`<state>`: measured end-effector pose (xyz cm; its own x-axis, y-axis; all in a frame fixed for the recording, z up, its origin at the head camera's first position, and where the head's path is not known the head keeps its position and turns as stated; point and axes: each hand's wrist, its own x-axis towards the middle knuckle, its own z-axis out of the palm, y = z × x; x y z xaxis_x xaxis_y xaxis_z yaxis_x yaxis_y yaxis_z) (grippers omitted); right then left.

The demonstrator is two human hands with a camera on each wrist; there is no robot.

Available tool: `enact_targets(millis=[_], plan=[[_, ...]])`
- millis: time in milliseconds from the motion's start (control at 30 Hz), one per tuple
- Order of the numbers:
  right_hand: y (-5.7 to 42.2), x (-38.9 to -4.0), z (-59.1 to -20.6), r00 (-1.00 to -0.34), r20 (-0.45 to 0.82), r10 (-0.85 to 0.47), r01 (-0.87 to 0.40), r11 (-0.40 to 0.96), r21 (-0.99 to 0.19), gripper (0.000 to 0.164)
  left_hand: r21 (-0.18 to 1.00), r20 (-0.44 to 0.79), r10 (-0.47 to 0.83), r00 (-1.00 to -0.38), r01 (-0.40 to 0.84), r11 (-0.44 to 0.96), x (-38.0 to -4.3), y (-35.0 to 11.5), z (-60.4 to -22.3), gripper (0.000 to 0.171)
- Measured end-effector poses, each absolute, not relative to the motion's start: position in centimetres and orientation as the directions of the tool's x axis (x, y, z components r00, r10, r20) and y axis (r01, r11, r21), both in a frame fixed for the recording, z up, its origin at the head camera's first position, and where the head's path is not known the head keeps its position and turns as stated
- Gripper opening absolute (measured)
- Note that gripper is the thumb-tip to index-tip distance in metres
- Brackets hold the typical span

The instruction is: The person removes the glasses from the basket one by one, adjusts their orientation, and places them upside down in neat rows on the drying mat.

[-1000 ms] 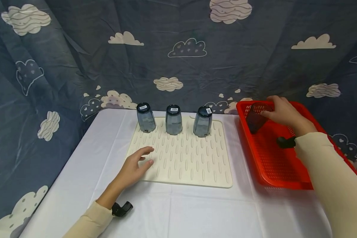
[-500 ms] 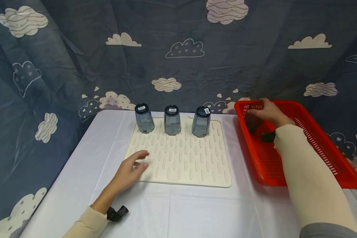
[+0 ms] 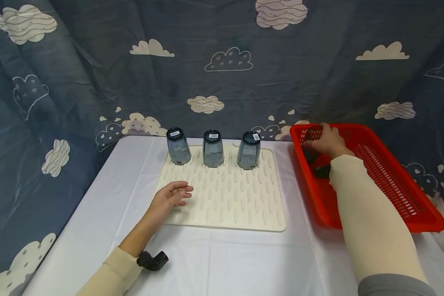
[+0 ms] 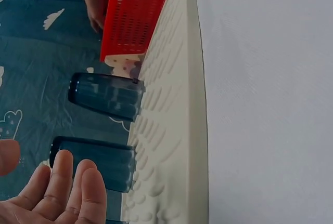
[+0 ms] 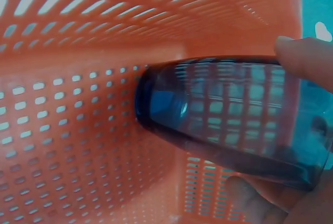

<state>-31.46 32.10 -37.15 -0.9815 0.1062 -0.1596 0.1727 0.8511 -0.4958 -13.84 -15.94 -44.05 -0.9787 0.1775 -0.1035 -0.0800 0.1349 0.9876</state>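
Observation:
Inside the red basket [image 3: 427, 225], at its back left corner, my right hand [image 3: 329, 142] grips a dark blue-tinted tumbler [image 5: 223, 115]. In the right wrist view thumb and fingers lie on opposite sides of its mouth end, and its thick base points to the basket floor. Over the left part of a cream ridged drying mat [image 3: 229, 209] my left hand [image 3: 170, 198] hovers with loosely bent fingers, holding nothing. Along the mat's back edge, three matching tumblers stand upside down in a row: a left one [image 3: 179, 148], a middle one [image 3: 212, 150] and a right one [image 3: 248, 152].
A white cloth covers the table [image 3: 244, 263]. Behind it hangs a dark cloud-print curtain [image 3: 311, 74]. The basket stands right of the mat, a strip of cloth between them. A black wrist mount [image 3: 153, 261] sticks out beside my left wrist.
My right forearm has swung left, and the hand with the tumbler has shifted slightly left in the basket. My left hand's fingers have drawn closer together. The three standing tumblers remain in place.

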Motion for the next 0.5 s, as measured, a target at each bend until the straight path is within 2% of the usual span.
enact_targets(millis=[267,500], plan=[[32.14,-31.37,-36.76,-0.983,-0.147,0.114,0.172,0.854,-0.492,0.096,0.981,-0.162,0.148,-0.976,-0.143,0.134,-13.96,-15.99,-44.64,0.043],[31.55,-31.85,-36.50,-0.982,-0.132,0.138,0.186,0.842,-0.506,0.096,0.985,-0.144,0.153,-0.978,-0.126,0.122,-13.86,-15.99,-44.57,0.042]])
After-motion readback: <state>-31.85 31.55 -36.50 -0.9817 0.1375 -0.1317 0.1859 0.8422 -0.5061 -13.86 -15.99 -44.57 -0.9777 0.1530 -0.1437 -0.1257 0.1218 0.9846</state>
